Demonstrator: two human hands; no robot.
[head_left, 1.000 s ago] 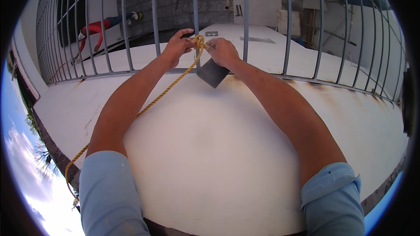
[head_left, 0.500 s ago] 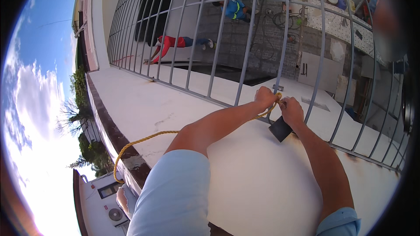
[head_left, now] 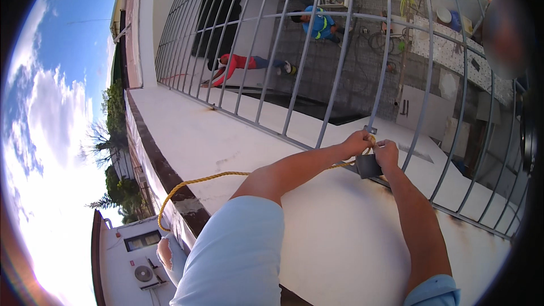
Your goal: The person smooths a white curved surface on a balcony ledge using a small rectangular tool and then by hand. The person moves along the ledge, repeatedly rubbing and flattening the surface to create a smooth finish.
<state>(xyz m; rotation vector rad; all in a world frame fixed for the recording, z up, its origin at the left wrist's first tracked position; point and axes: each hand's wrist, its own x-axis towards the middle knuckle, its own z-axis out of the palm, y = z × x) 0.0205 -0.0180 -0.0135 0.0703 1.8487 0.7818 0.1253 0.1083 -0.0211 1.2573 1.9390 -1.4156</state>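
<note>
Yellow rope (head_left: 213, 177) crosses the ledge (head_left: 323, 215) from its left edge to a bar (head_left: 379, 90). Left hand (head_left: 358, 143) and right hand (head_left: 387, 156) pinch it; the knot (head_left: 372, 140) looks unfinished.

Your left sleeve (head_left: 235, 243) is plain light blue, loose and softly creased, ending around the elbow. Your right sleeve (head_left: 435, 293), at the near right, is the same light blue, its edge looking turned back in a band. Your forearms (head_left: 306, 167), left hand (head_left: 358, 143) and right hand (head_left: 387, 155) are bare. At the near left, a pale denim leg (head_left: 178, 259), seemingly yours, has a ragged tear.
</note>
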